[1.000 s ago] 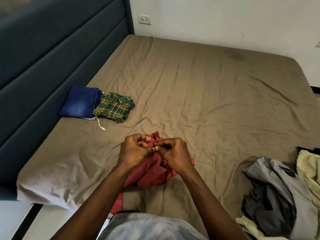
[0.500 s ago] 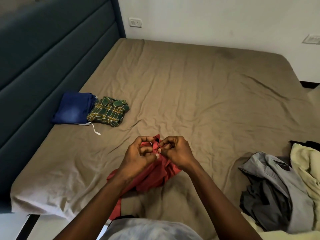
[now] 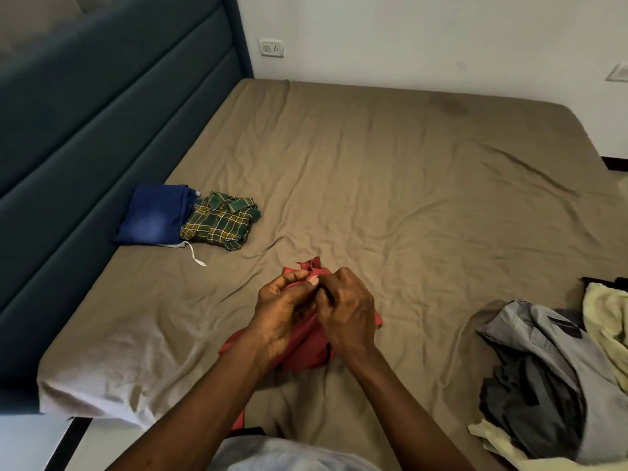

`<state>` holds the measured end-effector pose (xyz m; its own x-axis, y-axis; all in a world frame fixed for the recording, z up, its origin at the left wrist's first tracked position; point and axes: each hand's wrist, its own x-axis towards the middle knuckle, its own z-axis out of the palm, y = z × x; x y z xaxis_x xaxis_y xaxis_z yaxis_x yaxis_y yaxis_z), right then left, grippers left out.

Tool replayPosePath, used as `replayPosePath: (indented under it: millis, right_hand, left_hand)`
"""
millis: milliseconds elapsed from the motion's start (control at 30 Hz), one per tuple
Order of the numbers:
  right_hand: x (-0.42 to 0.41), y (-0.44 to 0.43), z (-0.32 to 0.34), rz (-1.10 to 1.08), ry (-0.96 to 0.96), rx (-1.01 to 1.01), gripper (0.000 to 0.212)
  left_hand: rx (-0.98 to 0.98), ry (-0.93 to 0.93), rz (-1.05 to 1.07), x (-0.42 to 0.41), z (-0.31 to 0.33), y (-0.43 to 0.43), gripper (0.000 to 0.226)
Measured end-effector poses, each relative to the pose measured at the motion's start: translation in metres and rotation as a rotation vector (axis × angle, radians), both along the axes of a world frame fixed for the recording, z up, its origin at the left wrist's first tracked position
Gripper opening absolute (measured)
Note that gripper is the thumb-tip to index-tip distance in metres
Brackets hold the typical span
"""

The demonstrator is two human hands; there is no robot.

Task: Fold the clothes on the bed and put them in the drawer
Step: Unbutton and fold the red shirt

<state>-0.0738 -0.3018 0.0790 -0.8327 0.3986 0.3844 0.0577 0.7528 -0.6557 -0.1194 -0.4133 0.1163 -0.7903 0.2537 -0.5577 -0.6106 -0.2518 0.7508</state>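
A red garment [image 3: 307, 346] hangs bunched over the near part of the bed [image 3: 390, 185]. My left hand [image 3: 283, 311] and my right hand [image 3: 346, 312] are close together above it, both pinching its upper edge between fingers and thumb. A small red tip of the cloth sticks up just beyond the fingers. Most of the garment is hidden behind my hands and forearms. Folded blue jeans [image 3: 154, 215] and a folded green plaid shirt [image 3: 219, 224] lie side by side at the left, next to the headboard.
A dark blue padded headboard [image 3: 102, 130] runs along the left. A loose pile with a grey shirt [image 3: 557, 365], darker clothes and a pale yellow cloth [image 3: 608, 317] lies at the right edge of the bed. White wall with a socket [image 3: 272, 48] behind.
My hands have moved closer together on the red garment's edge, and the view has shifted slightly. The cloth is lifted a little higher off the sheet.
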Motion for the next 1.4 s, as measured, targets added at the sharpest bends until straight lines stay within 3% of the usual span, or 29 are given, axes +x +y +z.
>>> replayPosePath:
  millis: [133, 300, 367, 467, 533, 667, 767, 900, 1067, 1167, 1233, 1333, 1400]
  right_hand:
    - [0.013, 0.0, -0.005, -0.021, 0.148, -0.015, 0.012]
    - [0.021, 0.004, -0.001, 0.007, 0.212, -0.142, 0.013]
    - [0.021, 0.005, 0.007, 0.048, 0.193, -0.319, 0.012]
    - [0.013, 0.009, 0.016, 0.033, 0.106, -0.791, 0.014]
    - [0.007, 0.014, 0.018, 0.048, 0.068, -0.911, 0.013]
    - [0.005, 0.022, 0.021, 0.082, 0.001, -0.788, 0.017]
    - [0.007, 0.023, 0.023, 0.112, -0.015, -0.677, 0.014]
    - [0.007, 0.02, 0.022, 0.085, 0.021, -0.905, 0.011]
    - [0.005, 0.015, 0.016, 0.115, 0.089, -1.177, 0.014]
    - [0.008, 0.013, 0.013, 0.195, 0.028, -1.186, 0.03]
    - [0.012, 0.013, 0.009, 0.208, -0.027, -1.092, 0.027]
    - [0.008, 0.02, 0.014, 0.122, 0.0, -1.031, 0.004]
    - [0.001, 0.031, 0.023, 0.056, 0.055, -0.985, 0.004]
  left_hand:
    - [0.042, -0.027, 0.043, 0.007, -0.007, 0.002, 0.036]
    - [0.044, -0.032, 0.099, 0.008, -0.007, 0.006, 0.031]
    - [0.015, 0.005, 0.1, 0.005, -0.004, 0.007, 0.023]
    - [-0.01, 0.079, 0.071, 0.001, 0.002, 0.01, 0.02]
    - [-0.013, 0.109, 0.041, -0.001, 0.007, 0.01, 0.019]
    - [0.027, 0.13, -0.039, -0.005, 0.013, 0.003, 0.007]
    - [-0.038, 0.191, -0.062, -0.008, 0.011, 0.0, 0.016]
    - [-0.101, 0.25, -0.078, -0.01, 0.012, 0.002, 0.019]
    - [-0.043, 0.249, -0.061, -0.008, 0.015, 0.004, 0.022]
    - [0.033, 0.228, -0.012, -0.008, 0.02, 0.007, 0.02]
    - [0.046, 0.229, -0.013, -0.011, 0.023, 0.006, 0.018]
    - [-0.08, 0.352, -0.272, -0.027, 0.021, -0.005, 0.034]
    - [-0.283, 0.492, -0.516, -0.035, 0.018, -0.014, 0.049]
